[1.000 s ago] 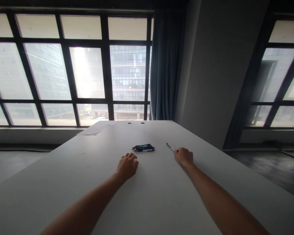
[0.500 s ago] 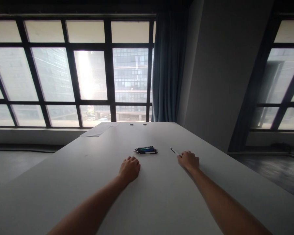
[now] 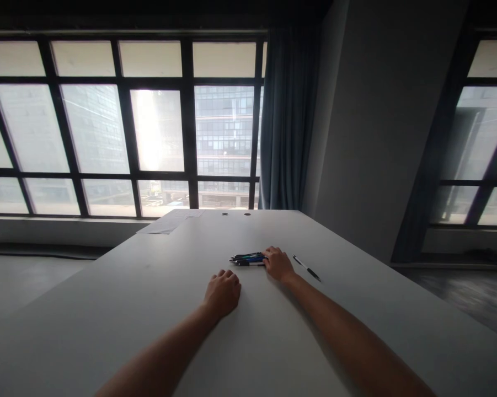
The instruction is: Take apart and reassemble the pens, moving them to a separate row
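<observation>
Several pens [image 3: 245,258] with black, blue and green parts lie bunched together on the white table [image 3: 165,309]. My right hand [image 3: 278,264] is at the right end of this bunch, its fingers closed on a pen there; the fingers cover the pen ends, so which one is hidden. A single white and black pen [image 3: 307,268] lies apart, slanted, just right of that hand. Nearer to me, my left hand [image 3: 223,292] rests on the tabletop with curled fingers, below the bunch and not touching it. No object shows in it.
Sheets of paper [image 3: 162,225] lie at the table's far left edge. Two dark round holes [image 3: 247,214] are near the far edge. Behind stand windows [image 3: 223,132], a blue curtain [image 3: 281,121] and a grey column [image 3: 380,127].
My right hand has let go of the white and black pen, which now lies on the table, and has moved left to the bunch. My left hand stays put.
</observation>
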{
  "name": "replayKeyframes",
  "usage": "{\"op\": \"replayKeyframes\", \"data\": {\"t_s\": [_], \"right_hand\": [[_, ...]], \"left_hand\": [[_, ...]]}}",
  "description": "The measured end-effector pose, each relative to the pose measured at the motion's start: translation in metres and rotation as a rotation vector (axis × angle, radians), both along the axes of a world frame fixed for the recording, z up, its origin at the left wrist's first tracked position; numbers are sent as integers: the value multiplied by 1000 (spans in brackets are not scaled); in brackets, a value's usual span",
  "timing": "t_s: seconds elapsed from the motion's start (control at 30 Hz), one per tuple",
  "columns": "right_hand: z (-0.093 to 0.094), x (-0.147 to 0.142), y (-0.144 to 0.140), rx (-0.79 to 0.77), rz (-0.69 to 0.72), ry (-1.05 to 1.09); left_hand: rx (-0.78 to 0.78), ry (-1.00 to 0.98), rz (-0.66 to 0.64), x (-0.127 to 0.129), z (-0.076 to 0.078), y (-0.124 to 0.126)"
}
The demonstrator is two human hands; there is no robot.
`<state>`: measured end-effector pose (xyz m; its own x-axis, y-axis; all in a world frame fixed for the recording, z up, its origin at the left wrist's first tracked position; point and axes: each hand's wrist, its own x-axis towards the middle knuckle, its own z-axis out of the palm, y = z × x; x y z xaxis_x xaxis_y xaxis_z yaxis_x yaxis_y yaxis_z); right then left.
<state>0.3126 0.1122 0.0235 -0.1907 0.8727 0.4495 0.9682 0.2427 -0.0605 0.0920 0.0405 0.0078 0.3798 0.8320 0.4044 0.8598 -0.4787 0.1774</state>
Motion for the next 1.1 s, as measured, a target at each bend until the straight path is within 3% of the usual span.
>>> {"op": "replayKeyframes", "data": {"t_s": [0.2,0.67,0.87,1.0,1.1], "right_hand": [[-2,-6,11,-10,43,-42],[0,-2,1,86,140,-30],[6,0,-25,87,202,197],[1,-11,-52,102,363,416],[-7,-25,-70,117,447,450]], "left_hand": [[-2,-1,-1,0,0,0],[-14,-25,-2,0,2,0],[-6,-82,-2,0,1,0],[1,-246,-46,-1,2,1],[-17,-407,-128,-1,2,3]]}}
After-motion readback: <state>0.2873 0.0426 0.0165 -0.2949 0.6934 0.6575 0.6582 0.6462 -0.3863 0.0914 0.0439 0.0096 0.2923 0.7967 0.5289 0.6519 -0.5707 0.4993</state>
